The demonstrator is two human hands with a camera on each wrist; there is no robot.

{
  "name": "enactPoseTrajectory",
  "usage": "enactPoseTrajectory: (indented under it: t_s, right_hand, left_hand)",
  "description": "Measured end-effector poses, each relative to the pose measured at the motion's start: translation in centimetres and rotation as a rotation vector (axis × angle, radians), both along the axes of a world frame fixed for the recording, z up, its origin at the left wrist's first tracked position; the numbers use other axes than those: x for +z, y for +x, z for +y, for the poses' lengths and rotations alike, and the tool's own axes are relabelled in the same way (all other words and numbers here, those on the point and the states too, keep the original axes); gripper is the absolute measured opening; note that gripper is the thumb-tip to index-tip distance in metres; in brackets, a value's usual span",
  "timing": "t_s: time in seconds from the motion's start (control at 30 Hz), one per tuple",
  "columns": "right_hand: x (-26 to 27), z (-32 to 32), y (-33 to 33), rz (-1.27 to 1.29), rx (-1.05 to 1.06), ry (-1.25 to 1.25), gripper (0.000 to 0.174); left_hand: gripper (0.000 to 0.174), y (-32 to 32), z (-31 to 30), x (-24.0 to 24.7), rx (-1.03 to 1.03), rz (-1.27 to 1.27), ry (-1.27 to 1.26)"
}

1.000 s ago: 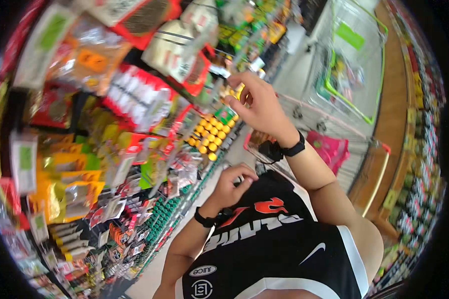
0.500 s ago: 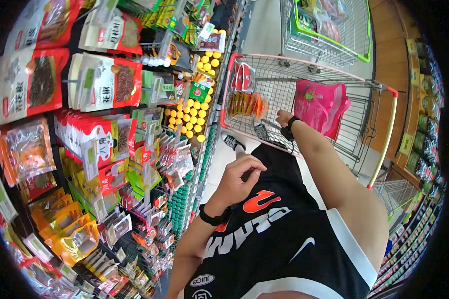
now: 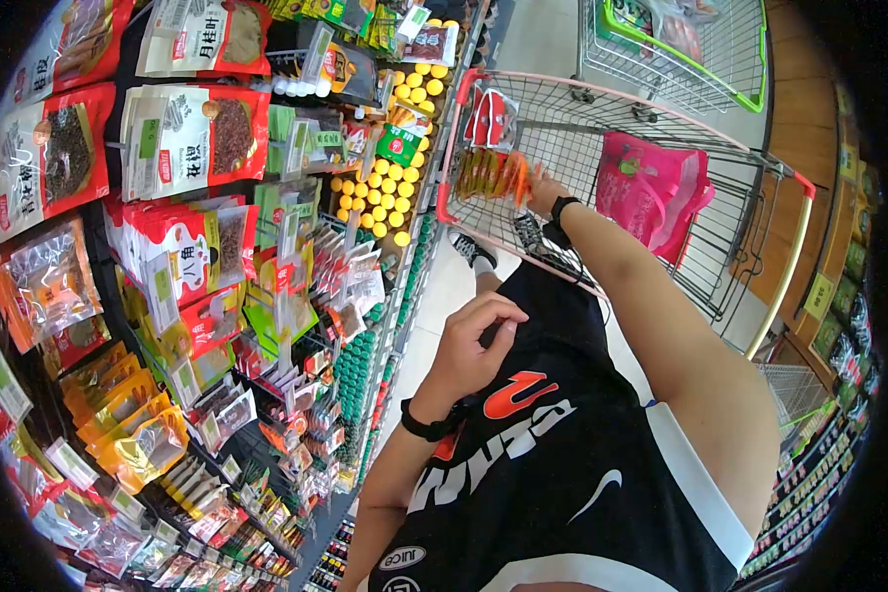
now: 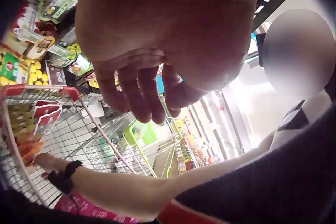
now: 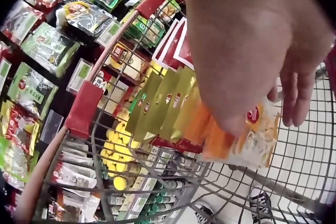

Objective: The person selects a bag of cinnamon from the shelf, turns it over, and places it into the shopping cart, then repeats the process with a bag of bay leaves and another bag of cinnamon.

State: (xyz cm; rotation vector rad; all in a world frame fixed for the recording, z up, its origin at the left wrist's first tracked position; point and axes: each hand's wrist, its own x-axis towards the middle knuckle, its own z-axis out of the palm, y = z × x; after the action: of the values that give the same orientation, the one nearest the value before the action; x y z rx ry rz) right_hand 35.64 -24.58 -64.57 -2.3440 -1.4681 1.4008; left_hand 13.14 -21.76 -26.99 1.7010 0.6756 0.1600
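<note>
- Your right hand (image 3: pixel 543 190) has moved since half a second ago: it was low by the cart's near wall then, and it now sits up against the row of sachets (image 3: pixel 493 176) at the cart's far end.
- Your left hand (image 3: pixel 474 345) has stayed put, outside the shopping cart (image 3: pixel 448 148) on its near side, against your chest.
- The sachets lie directly under and ahead of your right fingertips (image 5: pixel 296 98). They stand on end, long axis upright, and fan along the cart's far wall from olive-yellow to orange.
- The right hand is by far the nearer one, and its thumb rests on the end orange sachet (image 5: pixel 247 142). The fingers hang fairly straight and loose beside it, not wrapped round it.
- Your left fingers (image 4: pixel 139 92) curl in to meet the thumb. You cannot tell whether anything small is pinched between them.
- The sachets are flat, glossy film pouches with thin, slippery-looking edges.
- A stiffer red-and-white pack (image 3: pixel 490 116) stands just above the sachets on the same wall.
- The cart is open wire mesh with a pink plastic rim. A soft pink bag (image 3: pixel 651 192) slumps at its handle end, well apart from the sachets.
</note>
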Motion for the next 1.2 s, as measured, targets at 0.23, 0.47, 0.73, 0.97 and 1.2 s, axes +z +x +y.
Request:
enactPoseTrajectory:
  t_s: [0.23,0.47,0.73,0.97,1.2]
  right_hand:
    - [-6.2,-3.6,-0.8,0.134,-0.373,0.085,0.044]
    - [-3.9,-9.8,0.9,-0.095,-0.933,0.355,0.021]
    - [-1.8,-12.7,2.3,-0.164,-1.331,0.775,0.018]
    - [21.3,-10.9,-10.8,0.179,-0.645,0.972,0.025]
    - [32.1,-19.9,-18.4,-0.074,0.371,1.189,0.017]
  left_hand:
    - [0.011,-0.6,-2.0,-0.1,-0.066,-0.004,0.037]
    - [0.011,-1.3,-4.3,0.1,-0.169,-0.07,0.086]
    - [0.015,-5.6,-9.3,0.4,-0.208,-0.198,0.332]
    - [0.027,-17.3,-12.5,-12.6,0.62,-0.341,-0.672]
    - [0.073,-23.0,-17.5,-10.4,0.617,-0.647,-1.271]
